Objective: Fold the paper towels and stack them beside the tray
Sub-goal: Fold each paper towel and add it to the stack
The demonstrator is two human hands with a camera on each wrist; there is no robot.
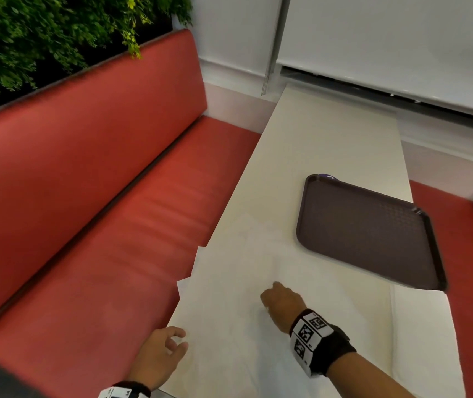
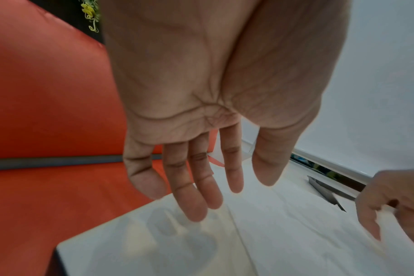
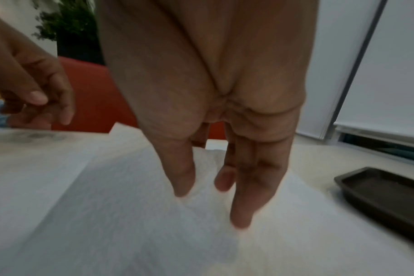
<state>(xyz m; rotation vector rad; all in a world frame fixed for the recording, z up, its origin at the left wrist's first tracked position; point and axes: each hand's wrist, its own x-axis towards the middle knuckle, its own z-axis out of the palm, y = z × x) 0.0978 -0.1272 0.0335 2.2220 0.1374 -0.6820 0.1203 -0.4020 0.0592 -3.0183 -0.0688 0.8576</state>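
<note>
Paper towels [image 1: 229, 282] lie spread on white table [image 1: 330, 133] beside dark tray [image 1: 367, 234]. Right hand [image 1: 282, 304] pinches one sheet; left hand [image 1: 162, 353] hovers, fingers loosely spread, holding nothing.

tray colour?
Dark brown-purple tray, with a fine dotted texture; clearest in the head view.
</note>
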